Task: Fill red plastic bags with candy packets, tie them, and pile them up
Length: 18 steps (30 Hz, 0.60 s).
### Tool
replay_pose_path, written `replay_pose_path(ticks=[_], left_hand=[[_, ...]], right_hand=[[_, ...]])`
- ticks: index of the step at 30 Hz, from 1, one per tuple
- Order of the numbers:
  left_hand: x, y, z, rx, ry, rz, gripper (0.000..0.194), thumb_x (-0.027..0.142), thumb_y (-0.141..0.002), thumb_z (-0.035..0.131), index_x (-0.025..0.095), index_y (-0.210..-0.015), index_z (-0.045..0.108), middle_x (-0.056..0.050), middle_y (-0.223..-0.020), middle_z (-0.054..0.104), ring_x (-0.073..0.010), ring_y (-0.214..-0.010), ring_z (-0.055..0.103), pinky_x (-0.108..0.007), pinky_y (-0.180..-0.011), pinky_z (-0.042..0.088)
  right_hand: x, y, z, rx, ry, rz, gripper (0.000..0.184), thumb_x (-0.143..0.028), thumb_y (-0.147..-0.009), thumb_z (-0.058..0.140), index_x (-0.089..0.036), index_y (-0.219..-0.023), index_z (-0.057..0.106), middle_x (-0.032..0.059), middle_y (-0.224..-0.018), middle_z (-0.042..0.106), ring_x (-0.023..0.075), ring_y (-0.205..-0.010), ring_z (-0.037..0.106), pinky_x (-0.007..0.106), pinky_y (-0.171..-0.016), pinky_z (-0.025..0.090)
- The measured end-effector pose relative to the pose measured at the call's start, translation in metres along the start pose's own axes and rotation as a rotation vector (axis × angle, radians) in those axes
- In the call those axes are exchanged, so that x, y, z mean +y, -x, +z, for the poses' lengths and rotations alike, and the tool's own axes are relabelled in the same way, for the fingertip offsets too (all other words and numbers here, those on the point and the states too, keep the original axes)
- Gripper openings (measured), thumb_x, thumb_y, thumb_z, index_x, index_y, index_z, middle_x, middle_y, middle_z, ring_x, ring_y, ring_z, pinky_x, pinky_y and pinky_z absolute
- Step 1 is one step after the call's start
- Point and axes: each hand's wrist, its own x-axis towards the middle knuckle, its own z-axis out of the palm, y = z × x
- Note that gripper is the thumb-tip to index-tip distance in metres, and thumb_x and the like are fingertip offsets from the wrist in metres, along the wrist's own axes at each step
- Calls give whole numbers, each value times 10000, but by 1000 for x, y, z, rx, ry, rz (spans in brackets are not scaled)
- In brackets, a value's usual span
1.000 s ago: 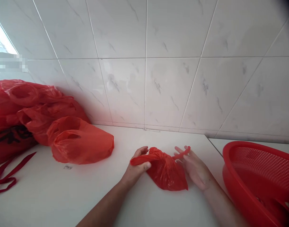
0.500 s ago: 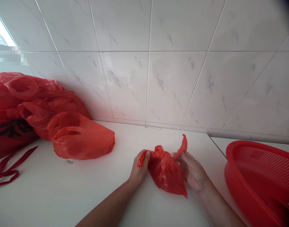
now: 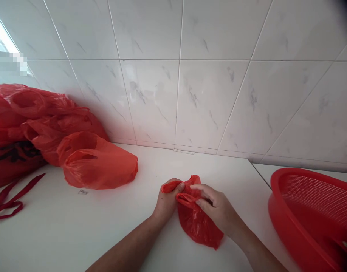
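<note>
A small red plastic bag (image 3: 197, 226) hangs between my hands, just over the white table, its lower part crumpled and its contents hidden. My left hand (image 3: 167, 200) grips one gathered handle of it, thumb pressed on top. With thumb and fingers, my right hand (image 3: 219, 207) pinches the other handle and folds it across toward the left one. Both handles come close together above the bag's body. The fingertips of my left hand are partly covered by the red film.
Left of my hands, an orange-red plastic bag (image 3: 102, 166) lies on the white table (image 3: 105, 226), beside a heap of red bags (image 3: 51, 113). A dark red ribbon (image 3: 13, 202) trails below. At right stands a red mesh basket (image 3: 287, 215). A tiled wall (image 3: 151, 94) closes the back.
My right hand has swung left across the bag, bringing its handle over from the right side to near my left hand. The left hand keeps its grip almost in place.
</note>
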Motion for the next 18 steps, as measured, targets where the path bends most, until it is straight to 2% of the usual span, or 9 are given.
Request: replay_pose_path(ticks=[4,6,8,10,12,15,18], left_hand=[[7,8,3,-44,38,56,174,343,-810,561,181,-773,611,-20,-741,632,-162,-699,584,-288,-654,484],[9,15,6,-89,0,120,129,283,-823,538,198,-820,635,-35,-819,660,-178,-772,607,-305,-707,496],[10,20,9,-133,-92,226,131,238,-826,524,216,-859,650,-44,-893,670,-192,-848,610,-323,-769,493],[9,24,12,-185,-205,361,128,218,-801,551,228,-896,637,-47,-909,668,-201,-872,602,-344,-801,484],[5,25,14,-209,-323,470,210,229,-727,645,229,-932,597,-54,-924,651,-217,-878,586,-363,-792,481],[-3,22,17,-159,-434,504,393,232,-616,748,219,-945,534,-64,-961,602,-228,-887,559,-367,-761,480],[-7,18,15,-150,-473,472,230,191,-697,671,214,-872,523,-42,-911,581,-194,-839,550,-333,-733,474]], right_hand=[[8,-1,4,0,105,22,500,-165,-775,458,-378,-1219,541,-56,-540,454,137,-505,417,261,-510,329],[10,-1,6,14,128,32,503,-172,-773,459,-382,-1223,541,-44,-583,518,151,-545,471,274,-540,365],[8,-1,8,19,90,35,419,-194,-779,466,-366,-1136,602,-20,-712,618,174,-646,549,295,-599,404],[6,-2,8,7,-23,35,316,-192,-768,472,-326,-984,660,-10,-810,658,188,-733,583,303,-643,420],[4,-3,7,1,-141,58,255,-164,-738,474,-288,-856,664,-20,-758,647,178,-709,573,291,-625,413],[6,-4,4,27,-239,92,151,-196,-750,508,-259,-806,633,-28,-745,622,164,-706,550,280,-630,408],[10,-4,3,9,-335,92,86,-315,-804,551,-246,-828,596,-23,-777,603,151,-720,534,269,-651,401]])
